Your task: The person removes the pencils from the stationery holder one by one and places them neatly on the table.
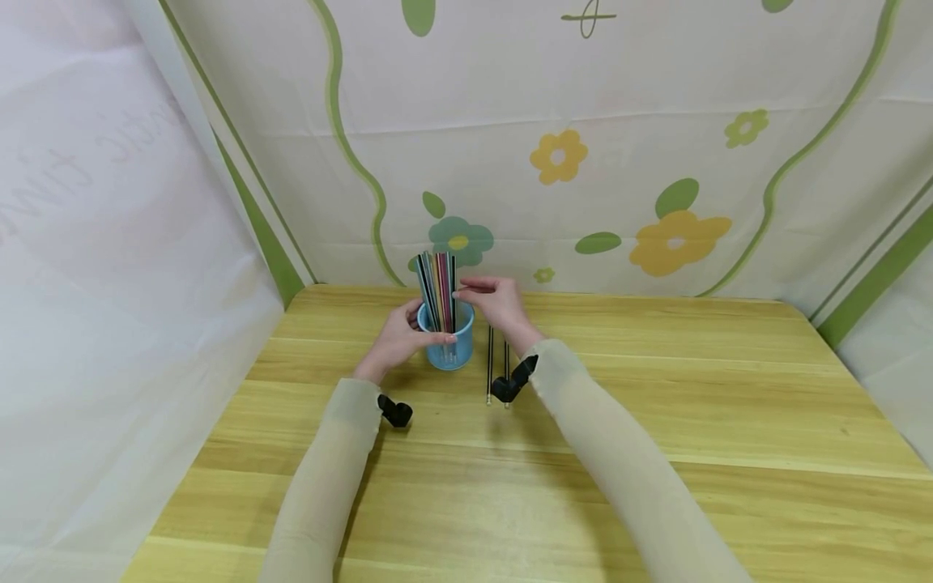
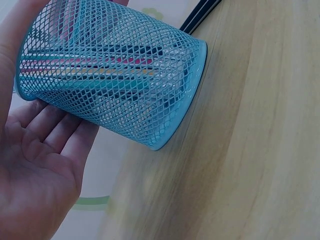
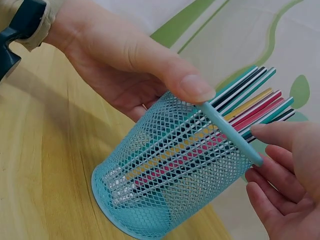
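Note:
A light blue mesh pencil cup stands near the table's back edge, packed with black, teal, pink and yellow striped pencils. My left hand grips it from the left, thumb over the near rim and fingers around the back. In the left wrist view that hand's palm shows beneath the mesh. From the right, my right hand touches a black pencil at the cup's side with its thumb tip. Its other fingers are loosely bent beside the rim.
Two black pencils lie side by side on the wooden table, right of the cup and partly under the right wrist. A flower-printed cloth hangs behind the back edge. Black wrist cameras are strapped over both sleeves.

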Demonstrator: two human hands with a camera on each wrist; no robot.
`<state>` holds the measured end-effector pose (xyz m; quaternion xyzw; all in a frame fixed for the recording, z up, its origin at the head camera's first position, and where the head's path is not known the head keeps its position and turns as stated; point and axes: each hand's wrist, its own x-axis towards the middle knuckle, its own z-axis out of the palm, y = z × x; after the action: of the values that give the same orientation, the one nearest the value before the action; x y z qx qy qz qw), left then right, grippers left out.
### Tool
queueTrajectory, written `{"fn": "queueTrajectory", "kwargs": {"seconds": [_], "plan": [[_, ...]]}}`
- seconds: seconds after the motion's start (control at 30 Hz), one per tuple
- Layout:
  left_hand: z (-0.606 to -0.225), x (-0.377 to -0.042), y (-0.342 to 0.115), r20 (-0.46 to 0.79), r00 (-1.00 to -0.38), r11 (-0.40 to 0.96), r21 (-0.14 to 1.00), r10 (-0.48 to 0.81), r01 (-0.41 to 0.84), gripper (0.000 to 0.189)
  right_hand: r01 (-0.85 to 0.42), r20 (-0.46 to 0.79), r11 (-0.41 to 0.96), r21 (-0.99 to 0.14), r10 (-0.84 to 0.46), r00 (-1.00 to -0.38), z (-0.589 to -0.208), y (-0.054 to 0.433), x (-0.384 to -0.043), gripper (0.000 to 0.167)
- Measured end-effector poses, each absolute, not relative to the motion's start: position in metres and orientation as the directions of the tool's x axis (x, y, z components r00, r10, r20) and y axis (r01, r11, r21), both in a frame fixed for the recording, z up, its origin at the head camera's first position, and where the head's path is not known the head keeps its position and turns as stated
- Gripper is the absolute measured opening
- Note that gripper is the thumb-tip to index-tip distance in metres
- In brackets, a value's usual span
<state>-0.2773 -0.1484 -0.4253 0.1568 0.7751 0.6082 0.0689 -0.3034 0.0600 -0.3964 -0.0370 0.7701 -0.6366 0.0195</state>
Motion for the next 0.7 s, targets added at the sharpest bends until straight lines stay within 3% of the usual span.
{"fn": "queueTrajectory", "kwargs": {"seconds": [0.3, 0.7], "plan": [[-0.402, -0.262, -0.145, 0.083, -0.937, 0.206, 0.965, 0.34, 0.16, 0.084, -0.028, 0.013, 0.18, -0.983, -0.083, -0.996, -0.398, 0.059, -0.304, 0.036], [-0.433, -0.282, -0.15, 0.101, -0.945, 0.213, 0.961, 0.312, 0.173, 0.084, -0.051, 0.034, 0.174, -0.983, -0.101, -0.994, -0.399, 0.057, -0.306, 0.035]]}}
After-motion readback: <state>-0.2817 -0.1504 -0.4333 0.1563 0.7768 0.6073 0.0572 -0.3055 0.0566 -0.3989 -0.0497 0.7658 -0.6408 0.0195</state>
